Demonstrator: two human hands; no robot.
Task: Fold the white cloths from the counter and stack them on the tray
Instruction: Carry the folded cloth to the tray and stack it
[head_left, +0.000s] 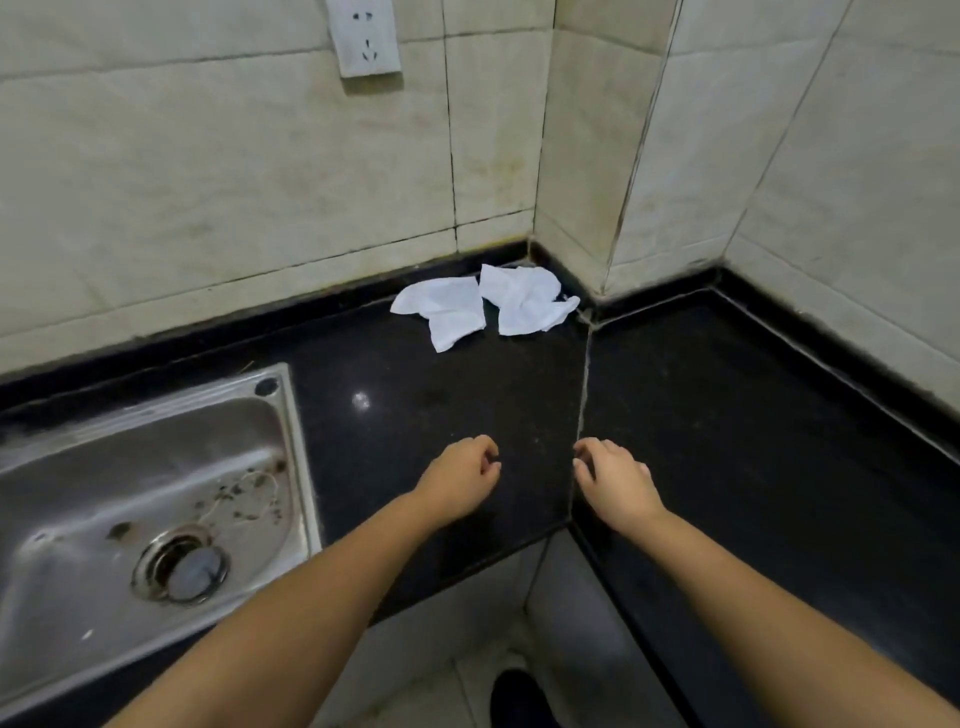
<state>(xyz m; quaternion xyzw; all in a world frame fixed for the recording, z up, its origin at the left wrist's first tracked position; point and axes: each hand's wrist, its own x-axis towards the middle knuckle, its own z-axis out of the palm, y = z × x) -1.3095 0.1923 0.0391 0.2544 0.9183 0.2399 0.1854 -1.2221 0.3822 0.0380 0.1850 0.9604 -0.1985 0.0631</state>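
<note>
Both hands hovered over the near part of the black counter (415, 395), holding nothing — the left hand (460, 478) with fingers loosely curled, the right hand (615, 480) the same, just across the seam in the stone. Neither touched anything that could be seen.

Far from them, in the corner where the tiled walls met, lay two crumpled white cloths side by side: the left cloth (441, 309) flatter, the right cloth (524, 301) more bunched and nearly touching the wall. No tray showed in view — so the stacking place was unknown from here.

The risks, as I judged them: the cloths looked thin and rumpled, so a quick fold would likely trap creases and come out crooked. Dragging one across the counter might pick up dirt. The steel sink (156, 499) on the left looked soiled; a cloth trailing over it could be stained.
</note>
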